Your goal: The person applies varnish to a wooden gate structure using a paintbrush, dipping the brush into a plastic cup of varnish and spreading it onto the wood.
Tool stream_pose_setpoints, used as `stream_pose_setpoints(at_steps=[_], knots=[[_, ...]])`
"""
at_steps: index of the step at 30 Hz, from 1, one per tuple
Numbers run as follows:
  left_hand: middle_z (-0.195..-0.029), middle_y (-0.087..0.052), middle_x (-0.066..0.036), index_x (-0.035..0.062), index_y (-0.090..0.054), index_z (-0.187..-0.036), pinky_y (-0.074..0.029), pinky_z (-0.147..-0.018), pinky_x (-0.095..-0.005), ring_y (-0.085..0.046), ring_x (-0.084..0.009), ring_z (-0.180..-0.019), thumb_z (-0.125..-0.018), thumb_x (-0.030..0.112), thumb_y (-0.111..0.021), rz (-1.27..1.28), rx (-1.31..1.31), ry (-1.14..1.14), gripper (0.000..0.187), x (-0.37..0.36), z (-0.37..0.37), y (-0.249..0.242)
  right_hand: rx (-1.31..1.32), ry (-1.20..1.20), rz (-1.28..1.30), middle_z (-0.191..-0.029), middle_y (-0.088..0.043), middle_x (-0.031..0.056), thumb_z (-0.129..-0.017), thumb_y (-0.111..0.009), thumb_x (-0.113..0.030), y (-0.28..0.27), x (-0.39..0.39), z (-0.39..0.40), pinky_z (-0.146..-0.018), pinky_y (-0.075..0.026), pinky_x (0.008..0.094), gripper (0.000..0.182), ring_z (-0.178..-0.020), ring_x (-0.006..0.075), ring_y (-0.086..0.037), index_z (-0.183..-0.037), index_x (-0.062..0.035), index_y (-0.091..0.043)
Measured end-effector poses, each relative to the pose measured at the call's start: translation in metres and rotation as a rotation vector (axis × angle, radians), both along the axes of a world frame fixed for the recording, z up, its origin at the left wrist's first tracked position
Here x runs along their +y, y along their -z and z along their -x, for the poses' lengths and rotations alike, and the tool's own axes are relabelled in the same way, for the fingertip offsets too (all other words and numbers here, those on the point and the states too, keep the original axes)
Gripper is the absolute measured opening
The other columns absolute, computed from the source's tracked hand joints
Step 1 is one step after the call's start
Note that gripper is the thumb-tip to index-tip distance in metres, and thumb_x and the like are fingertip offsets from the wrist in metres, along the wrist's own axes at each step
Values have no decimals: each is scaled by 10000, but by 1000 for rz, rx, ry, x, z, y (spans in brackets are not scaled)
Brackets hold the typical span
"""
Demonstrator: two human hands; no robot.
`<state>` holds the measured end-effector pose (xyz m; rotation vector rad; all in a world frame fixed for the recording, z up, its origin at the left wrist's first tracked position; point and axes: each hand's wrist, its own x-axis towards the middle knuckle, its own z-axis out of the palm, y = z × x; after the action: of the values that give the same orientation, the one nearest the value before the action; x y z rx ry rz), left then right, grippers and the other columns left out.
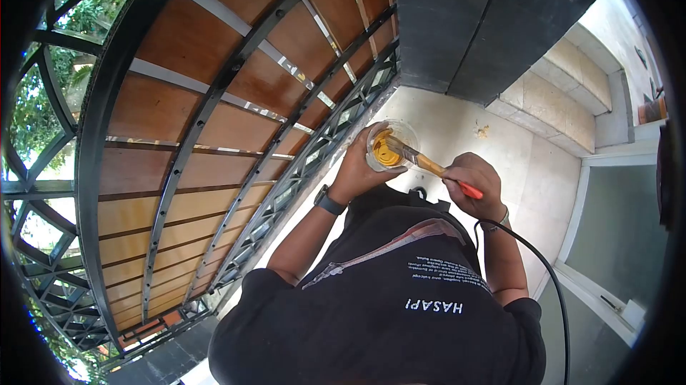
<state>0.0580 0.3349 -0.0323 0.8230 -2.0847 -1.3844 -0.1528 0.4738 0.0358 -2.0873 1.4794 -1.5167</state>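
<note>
My left hand (359, 168) is wrapped round a clear plastic cup (406, 133) with yellow-brown liquid (384, 150), which looks like wood stain or varnish, in it. In my right hand (474, 179) is a paintbrush (429, 164) with a wooden handle and a red end. The brush's bristles dip into the cup and touch the liquid. Both hands are in front of my black shirt, with the cup tilted toward the camera.
To the left stands a black metal gate (230, 70) with wooden slats, darker brown above and paler yellow below (125, 217). Tiled steps (543, 110) rise at the right, beside a glass door (622, 203). A black cable (554, 278) hangs by my right arm. Pale floor tiles (500, 145) lie below.
</note>
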Motion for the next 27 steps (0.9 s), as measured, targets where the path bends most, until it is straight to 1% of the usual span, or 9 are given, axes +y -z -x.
stream_pose_setpoints(at_steps=[2,5,9,13,17,19,21,23,27], knots=[[-1279,-539,-156,20,-428,-1350,-434,-1022,-358,-544,-266,-1194,-629,275,-893,-33,32,16,895,6,0,6,44,-10,-33,-709,-618,106,-737,-681,39,0,7,0,-599,-506,346,179,-636,265,-621,-896,-29,-636],[-1285,-537,-154,15,-421,-1354,-430,-1026,-352,-537,-258,-1207,-632,268,-894,-57,83,36,899,9,2,7,4,-28,87,-684,-606,99,-731,-669,48,3,12,1,-605,-512,350,184,-611,260,-610,-892,-31,-625],[-1288,-534,-157,8,-411,-1362,-422,-1033,-347,-533,-253,-1210,-639,263,-892,-38,122,87,905,13,2,1,42,-71,108,-690,-593,67,-683,-704,43,2,14,3,-585,-486,353,291,-584,235,-575,-944,-54,-619],[-1292,-526,-161,9,-412,-1361,-417,-1037,-359,-529,-260,-1211,-631,270,-896,-36,30,84,914,10,1,-14,77,-20,130,-675,-582,66,-682,-685,46,-7,16,1,-593,-502,356,263,-577,226,-585,-914,-52,-608],[-1292,-524,-158,9,-416,-1356,-418,-1034,-364,-532,-264,-1206,-627,275,-897,-36,70,99,913,9,2,-9,-42,-52,219,-649,-580,77,-710,-637,71,-13,21,0,-616,-527,370,230,-570,249,-592,-912,-31,-599],[-1288,-525,-156,11,-418,-1355,-416,-1035,-362,-532,-265,-1203,-628,270,-898,-29,104,89,909,9,3,-7,11,53,129,-660,-573,64,-682,-659,63,-9,19,0,-604,-512,353,257,-587,247,-588,-905,-54,-609],[-1286,-529,-152,13,-417,-1356,-413,-1037,-361,-530,-262,-1204,-629,262,-899,-28,82,99,907,8,4,-10,14,70,160,-650,-565,63,-693,-641,67,-7,21,-1,-603,-513,351,252,-582,245,-589,-907,-60,-605],[-1284,-532,-148,14,-417,-1357,-410,-1039,-361,-529,-260,-1206,-630,254,-900,-17,66,108,905,9,3,-12,-159,-1,222,-653,-566,62,-699,-646,66,-9,24,-3,-591,-504,353,243,-580,247,-584,-898,-64,-600],[-1296,-532,-141,22,-416,-1360,-409,-1037,-359,-519,-242,-1222,-641,235,-896,-27,82,124,890,3,8,-17,-56,77,191,-646,-569,72,-707,-638,56,-11,16,2,-592,-502,355,200,-573,247,-585,-863,-63,-598]])
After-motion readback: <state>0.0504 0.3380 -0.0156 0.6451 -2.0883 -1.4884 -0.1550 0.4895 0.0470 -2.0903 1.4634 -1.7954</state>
